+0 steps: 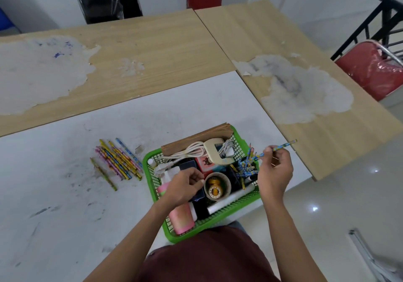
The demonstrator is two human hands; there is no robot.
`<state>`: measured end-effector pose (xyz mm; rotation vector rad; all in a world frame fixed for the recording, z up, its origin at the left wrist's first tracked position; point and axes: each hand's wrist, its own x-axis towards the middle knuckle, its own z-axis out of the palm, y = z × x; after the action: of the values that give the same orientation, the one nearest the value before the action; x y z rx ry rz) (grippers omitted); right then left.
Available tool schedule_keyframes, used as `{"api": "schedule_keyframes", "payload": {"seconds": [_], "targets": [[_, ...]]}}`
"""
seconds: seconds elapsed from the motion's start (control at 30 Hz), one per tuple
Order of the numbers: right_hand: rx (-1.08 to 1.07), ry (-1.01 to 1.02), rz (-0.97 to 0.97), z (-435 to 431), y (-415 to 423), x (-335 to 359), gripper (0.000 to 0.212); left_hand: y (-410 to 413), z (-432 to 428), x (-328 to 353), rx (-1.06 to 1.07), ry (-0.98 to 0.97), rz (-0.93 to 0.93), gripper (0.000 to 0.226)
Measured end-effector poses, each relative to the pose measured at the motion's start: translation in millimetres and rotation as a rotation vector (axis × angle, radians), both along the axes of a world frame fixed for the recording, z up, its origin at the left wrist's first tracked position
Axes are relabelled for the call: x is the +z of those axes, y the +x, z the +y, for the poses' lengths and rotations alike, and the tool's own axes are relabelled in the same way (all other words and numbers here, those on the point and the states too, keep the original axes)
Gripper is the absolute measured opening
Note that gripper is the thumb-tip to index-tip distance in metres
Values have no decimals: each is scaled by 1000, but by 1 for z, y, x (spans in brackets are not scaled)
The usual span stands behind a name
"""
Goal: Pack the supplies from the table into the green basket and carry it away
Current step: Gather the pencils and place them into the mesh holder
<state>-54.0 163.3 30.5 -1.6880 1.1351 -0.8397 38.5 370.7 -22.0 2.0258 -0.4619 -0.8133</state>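
The green basket stands at the near edge of the white table, full of supplies: a white cable with a power strip, brown envelopes, a tape roll, a pink bottle, a white roll and a bunch of blue patterned pencils. My right hand pinches one blue pencil above the basket's right rim. My left hand hovers over the basket's left half with curled fingers, and nothing shows in it. Several coloured pencils lie on the table left of the basket.
Two worn wooden tables adjoin the white one at the back and right. A black chair stands behind, a red chair at the far right by a black railing. Tiled floor lies to the right.
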Motion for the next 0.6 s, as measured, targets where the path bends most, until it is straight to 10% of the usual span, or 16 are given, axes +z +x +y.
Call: {"api": "schedule_keyframes", "payload": {"seconds": [0.6], "targets": [[234,-239,212,13,4,-10,30,0,2,3,42,-7,-50,9]]}}
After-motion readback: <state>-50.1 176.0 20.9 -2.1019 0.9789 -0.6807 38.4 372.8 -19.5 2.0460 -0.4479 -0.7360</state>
